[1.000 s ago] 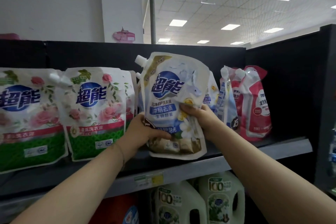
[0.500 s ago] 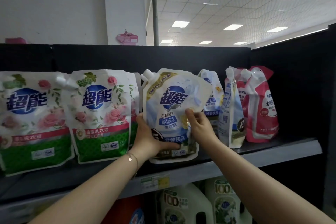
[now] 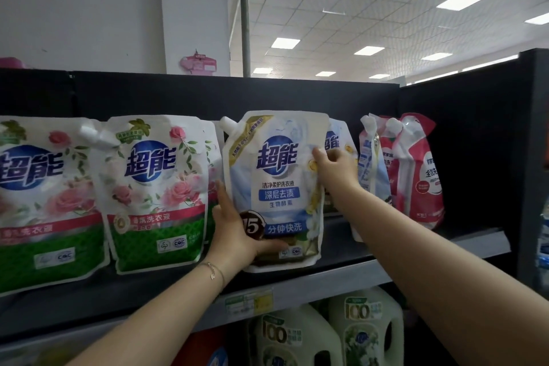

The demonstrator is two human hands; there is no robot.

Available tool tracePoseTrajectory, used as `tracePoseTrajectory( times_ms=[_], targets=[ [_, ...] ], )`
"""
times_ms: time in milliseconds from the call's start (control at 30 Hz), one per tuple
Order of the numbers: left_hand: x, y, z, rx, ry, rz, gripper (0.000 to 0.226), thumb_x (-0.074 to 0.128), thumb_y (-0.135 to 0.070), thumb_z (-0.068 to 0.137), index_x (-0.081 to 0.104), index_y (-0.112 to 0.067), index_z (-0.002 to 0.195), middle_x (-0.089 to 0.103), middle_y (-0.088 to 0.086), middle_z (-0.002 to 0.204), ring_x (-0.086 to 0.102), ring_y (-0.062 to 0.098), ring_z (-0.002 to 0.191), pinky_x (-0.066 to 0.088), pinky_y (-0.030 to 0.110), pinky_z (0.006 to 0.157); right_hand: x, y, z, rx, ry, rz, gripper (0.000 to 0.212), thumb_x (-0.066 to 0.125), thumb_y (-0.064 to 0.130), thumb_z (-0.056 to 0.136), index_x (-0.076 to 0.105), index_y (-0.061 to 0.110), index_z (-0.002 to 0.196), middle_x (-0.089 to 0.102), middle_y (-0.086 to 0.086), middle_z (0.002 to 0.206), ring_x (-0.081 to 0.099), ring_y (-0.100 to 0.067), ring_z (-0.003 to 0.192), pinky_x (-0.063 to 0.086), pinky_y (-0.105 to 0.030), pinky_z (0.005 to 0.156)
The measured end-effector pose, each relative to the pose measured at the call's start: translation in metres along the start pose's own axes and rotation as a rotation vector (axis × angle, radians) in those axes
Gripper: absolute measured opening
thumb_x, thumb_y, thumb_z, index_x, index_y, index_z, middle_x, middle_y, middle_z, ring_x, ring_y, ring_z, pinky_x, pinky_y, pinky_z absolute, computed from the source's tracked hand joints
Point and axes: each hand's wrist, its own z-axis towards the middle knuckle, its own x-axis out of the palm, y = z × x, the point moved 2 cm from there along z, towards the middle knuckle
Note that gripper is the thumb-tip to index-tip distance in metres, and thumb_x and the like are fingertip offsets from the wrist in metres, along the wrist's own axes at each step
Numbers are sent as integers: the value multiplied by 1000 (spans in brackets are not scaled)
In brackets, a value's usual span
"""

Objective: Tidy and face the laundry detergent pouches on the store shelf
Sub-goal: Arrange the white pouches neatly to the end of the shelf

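- Blue pouch (image 3: pixel 279 187) stands centre frame on shelf (image 3: pixel 326 287), label forward.
- Left grip (image 3: pixel 234 234) holds its lower left corner.
- Right grip (image 3: pixel 332 169) touches its upper right edge; hold unclear.
- Judged step: seating the pouch. Next calls for squaring, then release.

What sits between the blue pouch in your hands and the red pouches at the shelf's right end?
Head view: a second blue pouch tucked behind the held blue pouch, then a blue-white pouch turned edge-on, beside the red pouches.
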Motion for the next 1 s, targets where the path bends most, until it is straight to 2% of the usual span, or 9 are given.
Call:
tracePoseTrajectory(
  times_ms=[67,167,233,367,500,600,667,800,1000],
  targets=[
    [-4,-3,-3,92,-14,100,168,80,-73,25,-40,-36,136,-19,1,157,-12,20,145,6,43,119,-3,-7,-12,-117,-14,-81,42,58,37,93,46,11,125,54,-6,118,54,-23,110,48,-38,92],
    [-10,-8,-8,239,25,380,158,78,-73,39,-45,-40,131,-56,-6,135,-45,17,129,-5,47,114,-4,-21,-41,-388,52,-419,82,59,53,86,14,22,148,10,-5,155,11,-22,142,16,-41,116],
    [-12,-7,-9,237,48,507,151,74,-76,44,-45,-41,131,-59,-2,133,-50,22,127,-8,52,111,-1,-35,-58,-577,152,-664,93,54,65,82,-4,35,149,-20,0,157,-17,-18,144,0,-39,113],
    [-7,-10,-11,323,33,650,137,58,-85,51,-35,-34,139,-48,4,144,-44,24,132,-2,57,111,-1,-54,-75,-706,320,-903,97,51,72,80,-16,47,145,-40,4,150,-37,-16,137,-2,-42,114],
    [-2,-14,-16,498,-30,732,127,72,-73,47,21,-17,148,12,17,155,11,33,142,35,56,100,-8,-57,-85,-666,346,-877,82,55,60,85,9,39,149,-21,3,157,-20,-16,143,12,-47,115],
    [8,-19,-24,766,-43,711,85,84,-48,54,49,-20,127,41,12,140,33,31,131,34,45,98,-19,-58,-89,-686,317,-777,63,57,50,88,33,27,141,11,-2,157,15,-24,142,28,-45,110],
    [18,-29,-29,869,-21,614,56,82,-35,63,59,-17,111,55,9,126,43,28,121,38,41,94,-29,-57,-91,-700,298,-726,52,57,43,87,43,19,131,32,-3,146,41,-29,128,44,-45,98],
    [42,-64,-34,839,142,469,32,75,-22,71,63,-12,99,61,6,105,58,26,93,54,39,75,-59,-60,-97,-680,180,-712,33,58,29,86,53,14,115,52,-2,114,58,-26,92,50,-38,70],
    [89,-102,-23,521,254,269,40,61,-30,87,46,-16,122,45,2,121,47,21,111,47,38,90,-111,-69,-76,-522,42,-799,15,60,29,89,57,15,93,55,3,90,54,-18,77,41,-31,61]
  ],
)
